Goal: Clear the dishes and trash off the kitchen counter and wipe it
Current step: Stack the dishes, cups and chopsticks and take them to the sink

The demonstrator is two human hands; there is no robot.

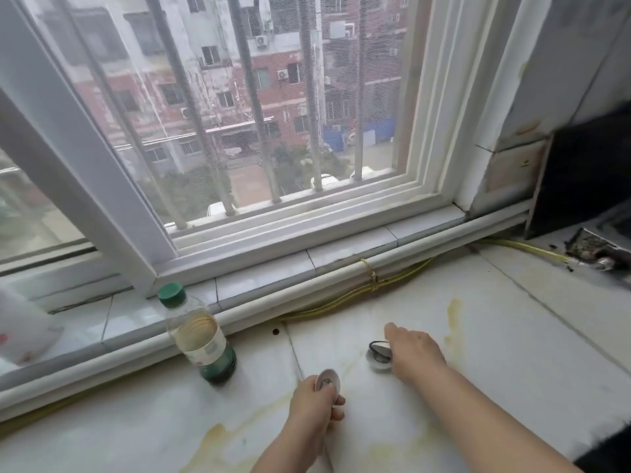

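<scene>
My left hand [316,406] grips a small white dish [326,379] just above the pale marble counter [495,336]. To its right, my right hand [415,353] reaches onto the counter and pinches a second small white dish [378,353], which is dark inside and tilted up at its far edge. Yellowish stains streak the counter around both hands. A clear bottle [199,336] with a green cap and green base stands upright to the left of my left hand.
A white roll-like object [24,332] lies on the window sill at far left. A yellow hose [358,295] runs along the counter's back edge below a white pipe. A dirty stove corner [597,250] sits at far right.
</scene>
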